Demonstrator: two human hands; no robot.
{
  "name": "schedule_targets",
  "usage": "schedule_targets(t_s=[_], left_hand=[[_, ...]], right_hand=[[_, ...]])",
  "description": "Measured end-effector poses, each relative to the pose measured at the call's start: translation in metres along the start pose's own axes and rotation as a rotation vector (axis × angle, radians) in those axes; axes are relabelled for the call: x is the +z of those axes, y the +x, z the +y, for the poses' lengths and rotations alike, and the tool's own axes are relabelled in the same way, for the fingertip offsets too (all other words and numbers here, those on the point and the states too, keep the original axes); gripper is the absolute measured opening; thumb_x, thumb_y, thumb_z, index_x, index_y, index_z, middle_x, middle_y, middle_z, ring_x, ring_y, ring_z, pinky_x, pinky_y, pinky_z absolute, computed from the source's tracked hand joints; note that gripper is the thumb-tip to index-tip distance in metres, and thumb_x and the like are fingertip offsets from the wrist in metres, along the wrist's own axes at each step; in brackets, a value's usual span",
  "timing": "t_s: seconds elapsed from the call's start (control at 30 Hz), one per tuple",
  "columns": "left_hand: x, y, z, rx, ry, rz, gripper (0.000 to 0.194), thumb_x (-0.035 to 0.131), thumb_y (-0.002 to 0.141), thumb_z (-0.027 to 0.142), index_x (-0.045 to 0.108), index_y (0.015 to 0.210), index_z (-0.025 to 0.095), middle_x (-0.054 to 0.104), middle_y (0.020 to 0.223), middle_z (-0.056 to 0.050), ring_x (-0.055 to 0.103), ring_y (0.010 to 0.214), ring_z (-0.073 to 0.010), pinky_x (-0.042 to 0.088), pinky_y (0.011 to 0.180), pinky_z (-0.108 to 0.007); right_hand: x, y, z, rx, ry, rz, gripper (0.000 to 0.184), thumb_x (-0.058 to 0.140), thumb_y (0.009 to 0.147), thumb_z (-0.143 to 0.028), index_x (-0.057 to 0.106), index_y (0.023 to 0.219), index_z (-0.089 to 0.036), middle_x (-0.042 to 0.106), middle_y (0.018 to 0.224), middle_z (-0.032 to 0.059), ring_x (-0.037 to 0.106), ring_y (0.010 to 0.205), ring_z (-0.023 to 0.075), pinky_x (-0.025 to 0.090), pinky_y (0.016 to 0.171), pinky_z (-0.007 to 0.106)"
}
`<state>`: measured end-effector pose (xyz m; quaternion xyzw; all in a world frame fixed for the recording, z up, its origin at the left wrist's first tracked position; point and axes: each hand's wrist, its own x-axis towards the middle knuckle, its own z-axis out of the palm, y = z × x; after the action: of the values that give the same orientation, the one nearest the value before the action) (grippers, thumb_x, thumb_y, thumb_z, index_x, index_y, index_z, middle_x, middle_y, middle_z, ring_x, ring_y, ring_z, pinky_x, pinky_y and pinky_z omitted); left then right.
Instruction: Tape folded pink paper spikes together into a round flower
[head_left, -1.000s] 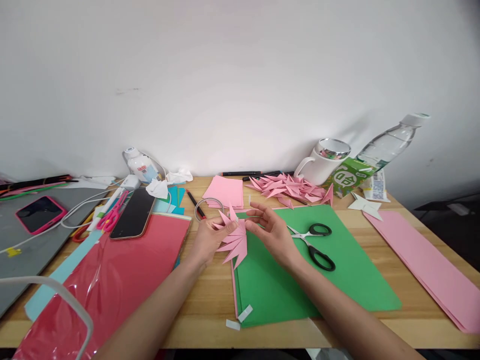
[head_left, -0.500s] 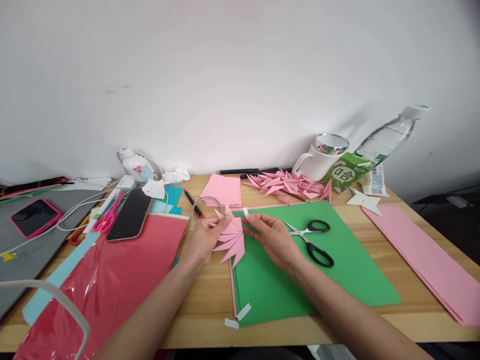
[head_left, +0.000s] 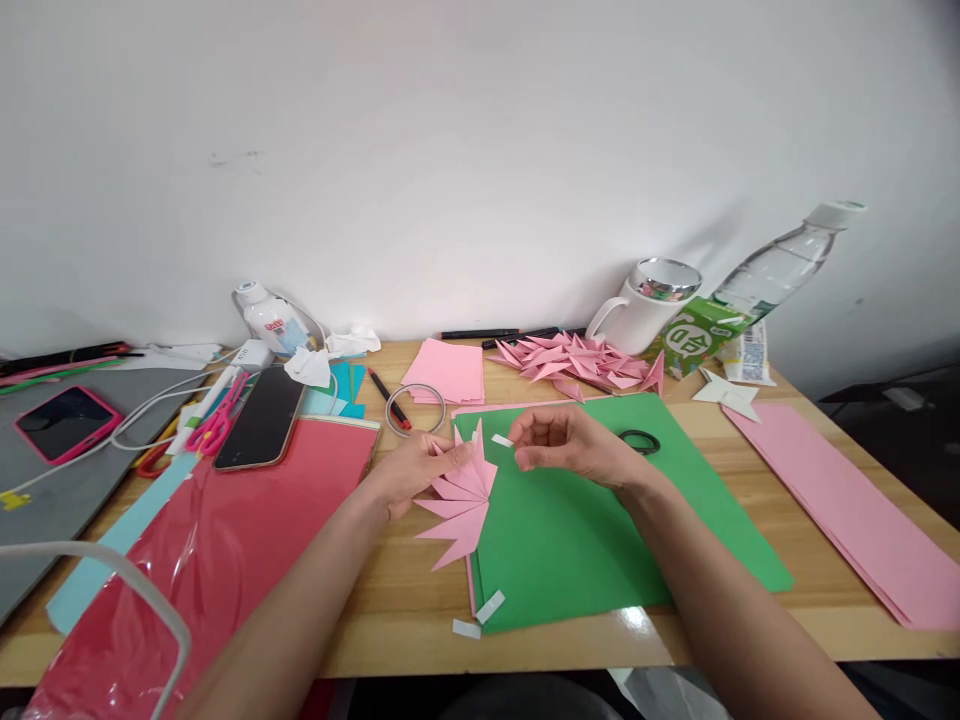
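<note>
My left hand (head_left: 411, 468) pinches a fan of folded pink paper points (head_left: 463, 505) near its upper end, thumb on top. The points spread down and toward the left, above the left edge of the green sheet (head_left: 600, 570). Just right of the fan, my right hand (head_left: 559, 440) has its fingers curled together. A small white strip (head_left: 502, 440), which looks like tape, sticks out from its fingertips. Behind that hand lie black-handled scissors (head_left: 640, 442), mostly hidden, with one loop showing.
Pink folded pieces (head_left: 577, 362) lie piled by a white mug (head_left: 641, 320). A stack of pink squares (head_left: 444, 370) and a metal ring (head_left: 388, 410) lie behind my left hand. Two white strips (head_left: 466, 629) rest near the front. A phone (head_left: 261, 418) lies on red sheets (head_left: 285, 530).
The white strip has come down from above the fan to its right side, along with my right hand. The fan has tilted and its points hang lower. My right hand now covers most of the scissors.
</note>
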<state>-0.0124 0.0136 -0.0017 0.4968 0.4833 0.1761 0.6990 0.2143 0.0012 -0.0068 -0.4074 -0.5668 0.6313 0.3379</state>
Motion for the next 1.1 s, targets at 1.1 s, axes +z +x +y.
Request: schedule_targets(t_s=[1.1], left_hand=[[-0.002, 0.002, -0.009, 0.067, 0.406, -0.203, 0.065, 0.059, 0.063, 0.072, 0.023, 0.050, 0.020, 0.017, 0.051, 0.006, 0.012, 0.047, -0.0069, 0.005, 0.049, -0.028]], right_hand=[[0.016, -0.007, 0.004, -0.007, -0.262, -0.300, 0.034, 0.068, 0.075, -0.031, 0.035, 0.078, -0.024, 0.067, 0.073, -0.0016, 0.059, 0.061, 0.0127, 0.047, 0.056, 0.025]])
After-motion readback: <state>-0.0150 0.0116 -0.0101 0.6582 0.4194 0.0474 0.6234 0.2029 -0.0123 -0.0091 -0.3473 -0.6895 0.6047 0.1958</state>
